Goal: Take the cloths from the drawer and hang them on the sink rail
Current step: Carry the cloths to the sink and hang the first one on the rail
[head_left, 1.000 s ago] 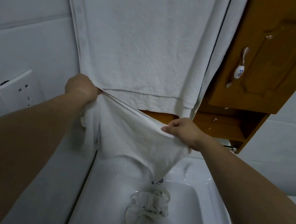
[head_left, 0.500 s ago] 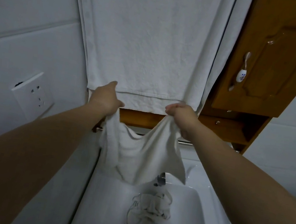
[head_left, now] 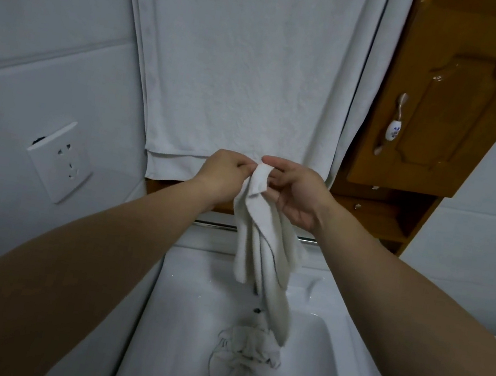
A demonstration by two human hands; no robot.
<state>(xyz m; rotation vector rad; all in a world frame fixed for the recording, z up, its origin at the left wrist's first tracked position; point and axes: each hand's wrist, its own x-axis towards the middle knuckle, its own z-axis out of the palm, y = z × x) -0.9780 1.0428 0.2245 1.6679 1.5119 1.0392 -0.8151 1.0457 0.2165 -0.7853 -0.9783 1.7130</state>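
Observation:
A small white cloth (head_left: 264, 239) hangs folded lengthwise in front of me, its top corner pinched between my two hands. My left hand (head_left: 224, 172) grips the corner from the left. My right hand (head_left: 296, 192) holds it from the right, thumb on top and palm turned toward me. The cloth's lower end dangles over the white sink (head_left: 186, 324). Behind it runs the metal sink rail (head_left: 215, 225), partly hidden by the cloth and my arms. A second crumpled cloth (head_left: 241, 362) lies in the basin.
A large white towel (head_left: 246, 67) hangs on the wall above the rail. A wooden cabinet (head_left: 440, 114) with a porcelain handle and an open shelf below stands at the right. A wall socket (head_left: 59, 159) is at the left.
My hands have come together from a spread hold, folding the cloth's two top corners onto each other. The cloth now hangs narrow instead of spread wide.

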